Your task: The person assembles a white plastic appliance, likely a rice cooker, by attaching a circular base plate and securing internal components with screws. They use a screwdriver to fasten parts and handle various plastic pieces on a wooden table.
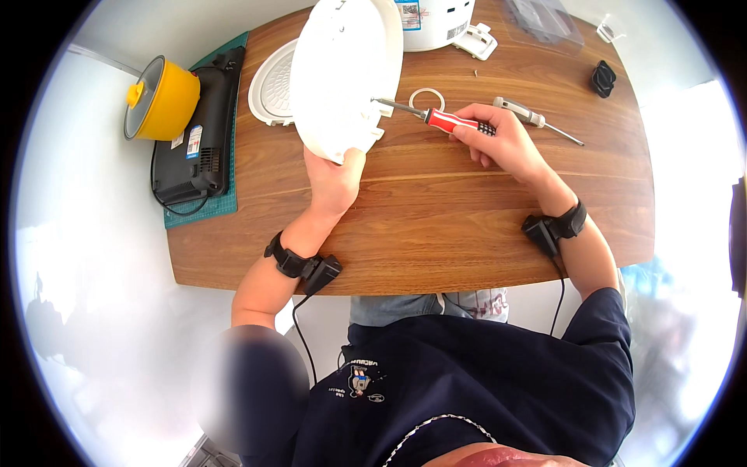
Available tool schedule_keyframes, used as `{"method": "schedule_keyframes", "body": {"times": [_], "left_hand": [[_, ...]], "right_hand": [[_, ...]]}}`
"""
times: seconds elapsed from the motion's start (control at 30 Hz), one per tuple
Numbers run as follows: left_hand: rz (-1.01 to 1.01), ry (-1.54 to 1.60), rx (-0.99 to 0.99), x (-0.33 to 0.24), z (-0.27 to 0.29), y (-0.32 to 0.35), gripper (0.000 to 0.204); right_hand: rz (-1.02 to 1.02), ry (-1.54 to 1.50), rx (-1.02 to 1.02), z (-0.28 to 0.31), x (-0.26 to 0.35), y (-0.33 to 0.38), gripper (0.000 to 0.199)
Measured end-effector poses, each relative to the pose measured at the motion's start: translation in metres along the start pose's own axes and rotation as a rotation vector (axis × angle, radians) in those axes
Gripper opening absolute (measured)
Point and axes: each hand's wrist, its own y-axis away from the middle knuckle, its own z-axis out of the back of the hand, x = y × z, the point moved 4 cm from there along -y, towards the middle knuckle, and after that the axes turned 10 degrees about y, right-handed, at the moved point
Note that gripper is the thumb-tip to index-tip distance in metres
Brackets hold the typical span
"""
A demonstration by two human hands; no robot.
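Note:
My left hand (334,180) grips the near end of a large white oval plastic cover (342,86), holding it raised and tilted above the table. In my right hand (502,144) is a screwdriver with a red, white and black handle (450,121). Its metal shaft points left, and the tip meets the cover near its right edge; whether a screw sits there is too small to tell. Behind the cover lies a round white grille piece (272,86), partly hidden. A thin white ring (426,100) rests on the table just beyond the shaft.
Past my right hand lies a second screwdriver (537,118). At the back stand a white appliance body (436,27), a small white bracket (476,41) and a clear plastic tray (545,23). A black part (603,79) sits far right. Left, a yellow pot (167,101) rests on a black appliance (194,159).

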Motion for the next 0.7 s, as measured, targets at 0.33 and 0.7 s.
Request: {"method": "schedule_keyframes", "body": {"times": [0.33, 0.7], "left_hand": [[0.017, 0.081, 0.017, -0.002, -0.004, -0.001, 0.065], [-0.088, -0.095, 0.046, -0.004, -0.007, 0.002, 0.051]], "right_hand": [[0.641, 0.617, -0.327, 0.0, 0.025, 0.009, 0.029], [-0.115, -0.542, 0.26, 0.0, -0.006, -0.002, 0.027]]}}
